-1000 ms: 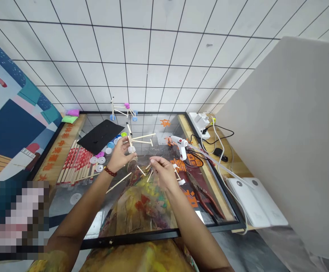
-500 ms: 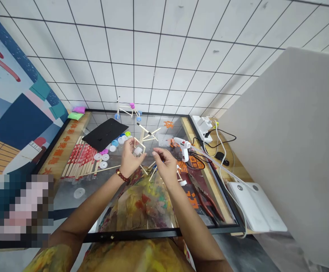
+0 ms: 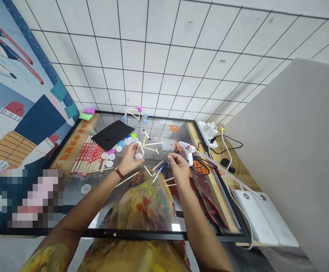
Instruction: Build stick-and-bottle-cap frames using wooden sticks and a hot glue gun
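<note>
My left hand (image 3: 130, 160) is closed on a small frame of wooden sticks (image 3: 149, 145) with a white round cap at its lower end, held above the glass table top (image 3: 108, 200). My right hand (image 3: 177, 166) hovers just right of it, fingers pinched together; what they hold is too small to name. Loose wooden sticks (image 3: 156, 172) and a blue-handled tool (image 3: 163, 165) lie on the glass between and below my hands.
A white glue gun (image 3: 187, 148) stands right of my right hand, cabled to a power strip (image 3: 208, 130). Packs of chopsticks (image 3: 89, 158), a black sheet (image 3: 112, 133), coloured bottle caps (image 3: 125, 140), another stick model (image 3: 134, 112), red pliers (image 3: 211, 206) and a white box (image 3: 262, 221) lie around.
My left hand has turned the stick frame and kept hold of it. My right hand has drifted right, away from the frame. The view has tilted up and shifted.
</note>
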Available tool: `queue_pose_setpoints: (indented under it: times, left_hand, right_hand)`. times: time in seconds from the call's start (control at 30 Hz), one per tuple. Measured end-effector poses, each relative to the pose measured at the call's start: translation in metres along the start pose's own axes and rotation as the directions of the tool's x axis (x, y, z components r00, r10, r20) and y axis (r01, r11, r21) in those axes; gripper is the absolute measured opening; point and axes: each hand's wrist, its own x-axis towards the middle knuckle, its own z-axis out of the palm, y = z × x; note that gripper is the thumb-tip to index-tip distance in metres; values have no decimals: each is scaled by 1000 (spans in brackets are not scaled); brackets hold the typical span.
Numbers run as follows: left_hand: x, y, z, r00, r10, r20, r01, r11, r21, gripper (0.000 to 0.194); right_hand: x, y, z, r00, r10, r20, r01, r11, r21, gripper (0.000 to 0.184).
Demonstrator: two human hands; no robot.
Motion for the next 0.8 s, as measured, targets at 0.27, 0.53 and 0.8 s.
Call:
queue_pose_setpoints:
  times: [0.27, 0.53, 0.8]
  left_hand:
    - [6, 36, -22, 886, 4, 465, 196, 903, -382, 68]
    - [15, 35, -33, 789, -21, 614, 363, 821, -440, 64]
    - [10, 25, -32, 771, -32, 636, 446, 740, -504, 55]
  right_hand:
    - [1, -7, -4, 999, 49, 11, -50, 996, 77, 34]
    - [0, -38, 4, 958, -15, 285, 0, 999, 52, 26]
    - [-9, -57, 25, 857, 69, 511, -136, 986, 96, 24]
